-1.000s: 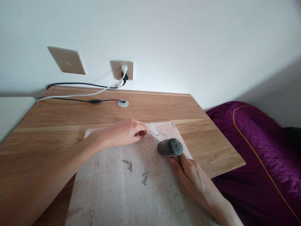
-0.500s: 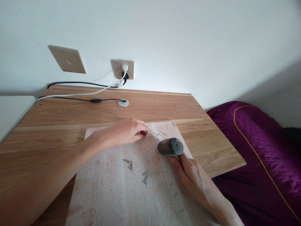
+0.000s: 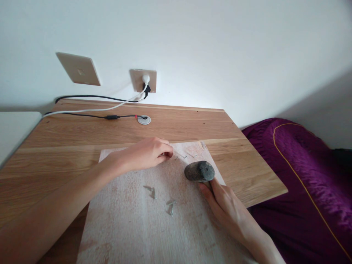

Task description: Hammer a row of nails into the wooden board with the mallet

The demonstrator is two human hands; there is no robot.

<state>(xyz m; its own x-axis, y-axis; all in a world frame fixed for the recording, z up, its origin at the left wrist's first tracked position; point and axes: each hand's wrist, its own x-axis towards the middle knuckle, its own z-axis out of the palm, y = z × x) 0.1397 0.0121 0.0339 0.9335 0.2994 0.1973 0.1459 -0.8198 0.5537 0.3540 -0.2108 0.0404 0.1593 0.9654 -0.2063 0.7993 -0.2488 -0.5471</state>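
Observation:
My right hand (image 3: 228, 205) is closed around the handle of a mallet (image 3: 199, 171) with a dark, rounded head, held above the right part of a pale, worn wooden board (image 3: 123, 220). Near the board's back edge, my left hand (image 3: 155, 152) has its fingers curled into a pinch; what they hold, if anything, is hidden. To the right of those fingers are two small nails (image 3: 195, 156). Closer to me, more silvery nails are on the board, some around the middle (image 3: 154, 193) and some slightly right of it (image 3: 172, 209). Whether they stand or lie is unclear.
Under the board is a wooden desktop (image 3: 176, 126), against a white wall. Black and white cables (image 3: 104, 109) run along its back to a wall socket (image 3: 134, 79). A round cable grommet (image 3: 144, 120) sits in the desktop. Purple fabric (image 3: 275, 161) lies beyond the right edge.

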